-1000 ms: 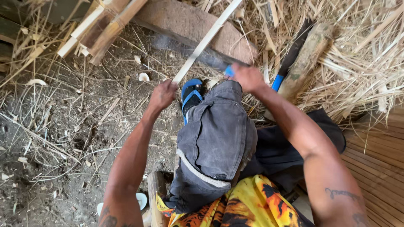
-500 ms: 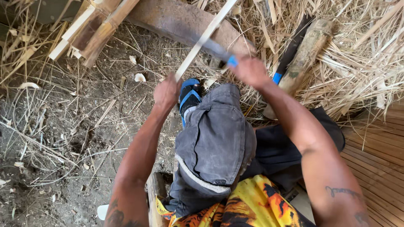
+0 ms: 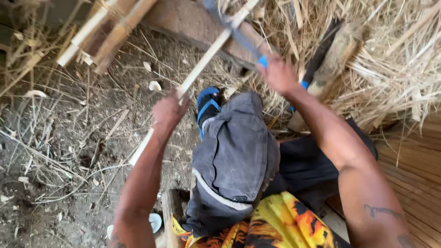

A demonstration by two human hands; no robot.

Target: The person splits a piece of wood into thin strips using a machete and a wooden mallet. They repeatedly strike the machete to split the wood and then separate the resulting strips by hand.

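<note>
My left hand (image 3: 167,111) grips a long pale bamboo strip (image 3: 206,57) that slants from lower left to upper right across the dirt. My right hand (image 3: 278,73) is shut on a knife with a blue handle (image 3: 262,61); its blurred blade (image 3: 232,27) lies across the strip near the top of the view. Between my arms is my raised knee in grey trousers (image 3: 234,156), with a blue sandal (image 3: 206,105) on my foot below the strip.
A wooden block (image 3: 193,25) lies behind the strip. Cut bamboo pieces (image 3: 101,32) lean at upper left. Dry straw and shavings (image 3: 390,59) pile at the right, around a thick log (image 3: 335,55). Woven bamboo flooring (image 3: 413,170) is at lower right. Bare dirt (image 3: 59,151) spreads left.
The strip has slid toward me through my left hand, its lower end now past my wrist. My right hand and the knife have moved up along the strip.
</note>
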